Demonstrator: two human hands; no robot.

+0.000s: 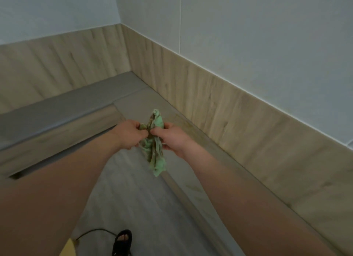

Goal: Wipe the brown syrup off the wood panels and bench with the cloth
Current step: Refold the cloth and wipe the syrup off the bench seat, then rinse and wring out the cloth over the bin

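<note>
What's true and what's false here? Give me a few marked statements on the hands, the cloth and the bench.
1. Both the left hand and the right hand grip the green cloth. True.
2. The cloth is spotless. False: it carries brown stains.
3. The cloth lies spread flat on the bench. False: it is bunched and held in the air, its tail hanging below the hands.
4. A faint brownish smear shows on the bench beside the right-hand wood panels. True.
5. The visible foot is bare. False: it wears a black sandal.
</note>
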